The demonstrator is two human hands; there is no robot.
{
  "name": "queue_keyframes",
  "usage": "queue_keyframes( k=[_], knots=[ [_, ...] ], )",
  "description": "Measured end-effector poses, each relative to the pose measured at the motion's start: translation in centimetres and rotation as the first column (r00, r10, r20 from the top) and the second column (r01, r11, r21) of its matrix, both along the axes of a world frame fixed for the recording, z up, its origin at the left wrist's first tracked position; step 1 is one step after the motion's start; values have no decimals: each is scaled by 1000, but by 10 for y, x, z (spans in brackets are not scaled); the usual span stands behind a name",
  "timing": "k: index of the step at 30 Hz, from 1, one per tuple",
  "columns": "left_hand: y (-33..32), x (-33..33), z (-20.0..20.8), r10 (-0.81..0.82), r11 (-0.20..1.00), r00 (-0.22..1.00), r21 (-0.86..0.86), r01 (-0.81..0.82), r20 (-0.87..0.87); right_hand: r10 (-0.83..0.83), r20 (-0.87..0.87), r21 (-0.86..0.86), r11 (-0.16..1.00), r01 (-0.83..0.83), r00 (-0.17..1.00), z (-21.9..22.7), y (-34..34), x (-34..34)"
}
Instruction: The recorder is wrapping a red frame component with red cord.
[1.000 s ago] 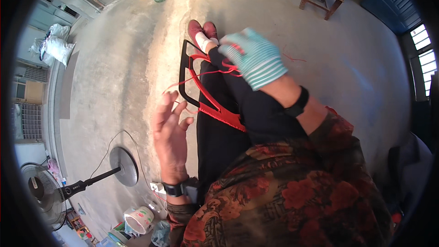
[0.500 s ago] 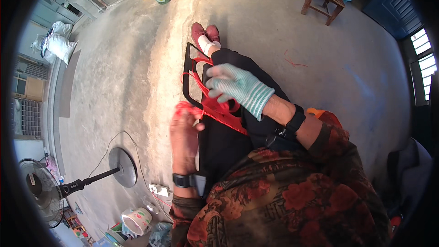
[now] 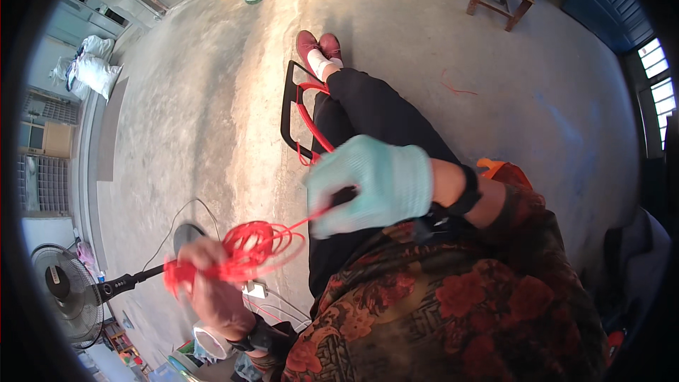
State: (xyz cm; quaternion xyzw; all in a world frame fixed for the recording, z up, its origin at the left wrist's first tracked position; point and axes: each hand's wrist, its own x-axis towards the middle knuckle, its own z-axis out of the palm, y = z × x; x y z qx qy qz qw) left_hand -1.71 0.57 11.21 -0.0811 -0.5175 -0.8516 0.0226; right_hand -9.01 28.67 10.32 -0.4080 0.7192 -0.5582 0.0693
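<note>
Moved: the bare left hand (image 3: 209, 290) has swung out to the left with loops of thin red plastic cord (image 3: 247, 247); the pale green knitted-gloved right hand (image 3: 368, 184) has drawn back from the black metal frame (image 3: 286, 110).
Hands: left closed around the coils; right pinching the strand.
Technique: keeping the strand taut should lay even loops.
Cord: glossy, springy, blurred, running to the frame beside the legs.
</note>
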Motion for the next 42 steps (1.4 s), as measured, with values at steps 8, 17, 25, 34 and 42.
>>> queue_keyframes(
  k=[8, 17, 25, 34, 42],
  knots=[
    [65, -50, -65, 34, 879, 964, -467, 97, 263, 4, 560, -121, 990, 77, 829, -32, 22, 30],
    [98, -66, -94, 145, 842, 969, -539, -14, 201, 49, 605, -92, 996, 8, 795, -8, 27, 33],
    [37, -57, -46, 109, 876, 990, -462, -138, -89, -357, 237, -24, 928, 373, 904, -26, 40, -30],
    [80, -82, -94, 107, 337, 948, -886, -319, -301, -346, -277, 491, 751, 442, 896, -81, -18, -47],
    [61, -63, -70, -208, 948, 927, -169, 270, 312, -1, 473, -573, 760, 309, 881, -36, 39, -28]
  ],
)
